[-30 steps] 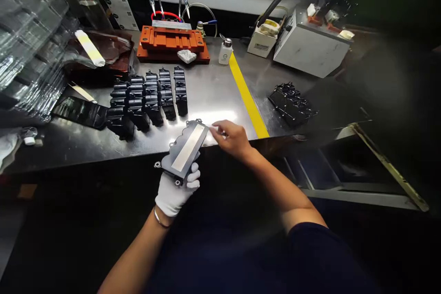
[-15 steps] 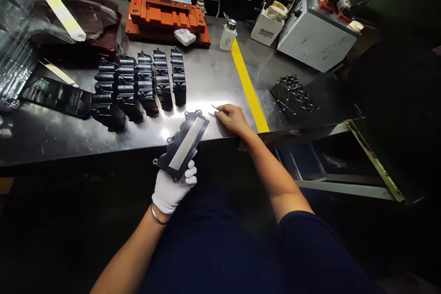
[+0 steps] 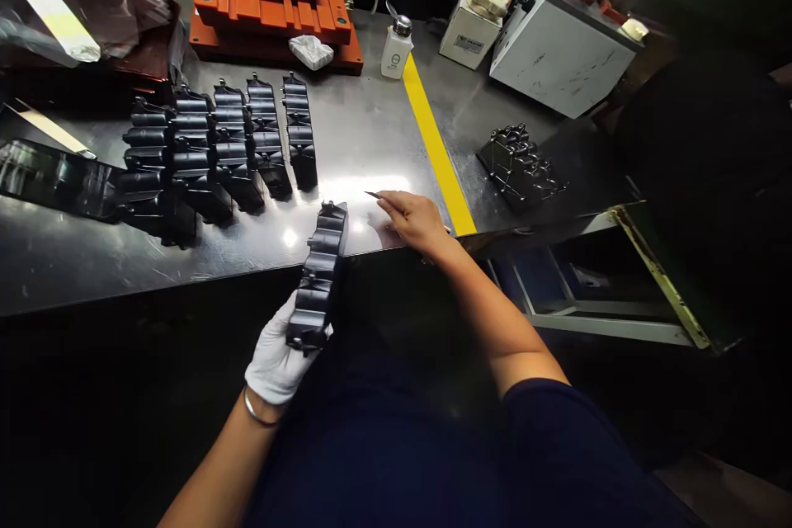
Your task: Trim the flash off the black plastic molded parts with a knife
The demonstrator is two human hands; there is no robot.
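Observation:
My left hand [image 3: 278, 355], in a white glove, grips the lower end of a black ribbed plastic housing [image 3: 318, 264]. Its ribbed, scalloped edge faces up, and the far end tilts over the bench's front edge. My bare right hand [image 3: 417, 221] is closed round a thin, pointed, blade-like tool [image 3: 372, 195]; only its dark tip shows, so I cannot tell its exact kind. That tip points left, a short way right of the housing and apart from it. Several similar black housings [image 3: 238, 144] stand in a row on the bench, beyond my left hand.
On the steel bench [image 3: 365, 132], an orange fixture [image 3: 272, 8] carries a crumpled white wad [image 3: 311, 52]. A white pump bottle [image 3: 397, 48] stands by the yellow tape line [image 3: 439, 153]. Further right are another black part [image 3: 520, 165] and a grey-white box [image 3: 560, 41]. Plastic bags [image 3: 80, 8] lie back left.
My left hand has turned the housing from its flat face with the pale strip to its ribbed edge. The right hand keeps its hold on the tool. The view has shifted slightly.

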